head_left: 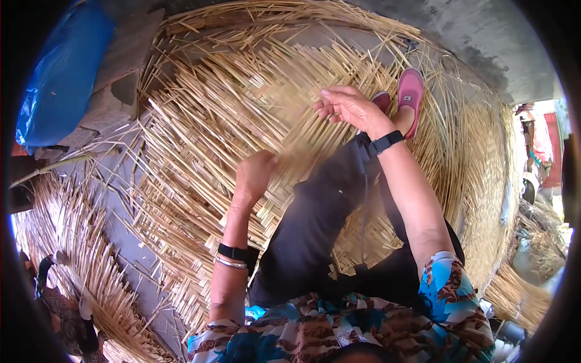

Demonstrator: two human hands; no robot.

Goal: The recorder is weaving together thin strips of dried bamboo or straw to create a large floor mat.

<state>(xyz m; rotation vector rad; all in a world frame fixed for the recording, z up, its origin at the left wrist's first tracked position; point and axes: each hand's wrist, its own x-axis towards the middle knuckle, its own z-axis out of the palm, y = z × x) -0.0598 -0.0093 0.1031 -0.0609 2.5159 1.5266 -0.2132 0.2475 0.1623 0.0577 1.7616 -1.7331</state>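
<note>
A large woven mat of split, straw-coloured reeds (200, 115) spreads beneath me, with loose strip ends fanning out along its left and far sides. My left hand (254, 172) is closed low over the middle of the mat. A reed strip (298, 158), smeared by motion, runs from its fingers to the right. Farther off and to the right, my right hand (351, 110) is raised above the weave, fingers loosely bent and apart, and I see nothing between them. My dark-trousered legs (315, 206) rest on the mat; a pink shoe (411, 91) is beyond my right hand.
At the lower left, another person's hand (60, 258) is over a second reed mat (72, 212). A blue plastic sheet (63, 78) covers something by blocks at the far left. A grey wall (484, 42) bounds the far right; a reed bundle (520, 296) lies at the right.
</note>
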